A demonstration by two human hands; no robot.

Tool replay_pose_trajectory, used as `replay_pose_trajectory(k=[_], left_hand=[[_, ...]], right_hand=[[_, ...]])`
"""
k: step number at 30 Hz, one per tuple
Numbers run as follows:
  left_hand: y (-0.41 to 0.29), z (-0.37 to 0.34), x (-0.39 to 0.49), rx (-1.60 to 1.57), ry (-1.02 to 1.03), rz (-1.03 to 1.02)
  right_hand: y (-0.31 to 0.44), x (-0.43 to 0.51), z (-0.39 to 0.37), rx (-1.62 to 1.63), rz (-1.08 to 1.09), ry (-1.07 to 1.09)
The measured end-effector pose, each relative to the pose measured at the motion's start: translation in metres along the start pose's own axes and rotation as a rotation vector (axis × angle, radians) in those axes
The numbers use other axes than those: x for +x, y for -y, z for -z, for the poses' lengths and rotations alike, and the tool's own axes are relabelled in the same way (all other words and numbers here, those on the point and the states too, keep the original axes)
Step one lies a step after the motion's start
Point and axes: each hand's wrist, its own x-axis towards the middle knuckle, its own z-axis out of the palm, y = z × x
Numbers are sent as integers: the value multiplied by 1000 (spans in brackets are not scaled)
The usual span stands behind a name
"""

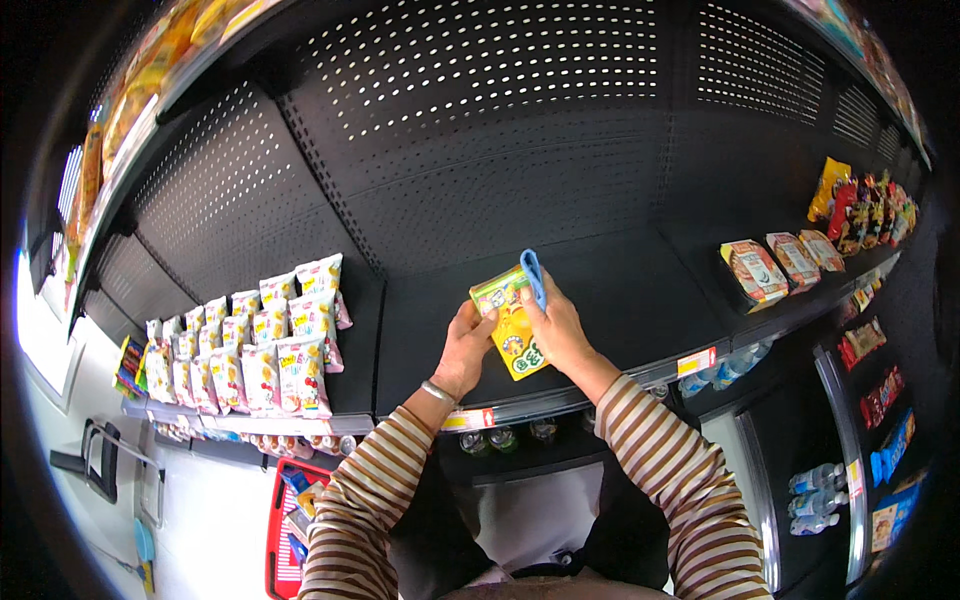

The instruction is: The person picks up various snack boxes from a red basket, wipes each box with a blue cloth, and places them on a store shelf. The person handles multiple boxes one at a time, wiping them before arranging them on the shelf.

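Note:
A yellow snack box [516,330] with a green top is held upright, tilted a little, over the front part of the black shelf [442,322]. Around its left edge my left hand [466,346] is closed, with a bangle on the wrist. My right hand [556,322] grips the box's right edge and also pins a folded blue cloth [533,277] against its upper right corner. The fingers behind the box are mostly hidden.
White snack bags [302,371] stand in rows on the left. Packaged food trays [752,271] and colourful bags [855,214] sit at the right. Below left, a red shopping basket [276,517] holds several packages. Price tags [696,361] line the shelf edge; bottles [816,499] lie lower right.

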Motion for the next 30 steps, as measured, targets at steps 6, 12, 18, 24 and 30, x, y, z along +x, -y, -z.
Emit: replay_pose_trajectory(k=[6, 12, 18, 24, 30], left_hand=[[5, 12, 2, -54, -254, -66], [-36, 38, 8, -189, -361, -232], [-61, 59, 0, -268, -329, -74], [-33, 66, 3, -165, -245, -1], [-4, 45, 1, 896, -583, -436]], right_hand=[[17, -11, -42, -149, 155, -11], [9, -27, -62, -144, 129, 162], [8, -19, -59, 139, -27, 294], [19, -24, -67, 686, -248, 447], [21, -29, -77, 608, -251, 348]])
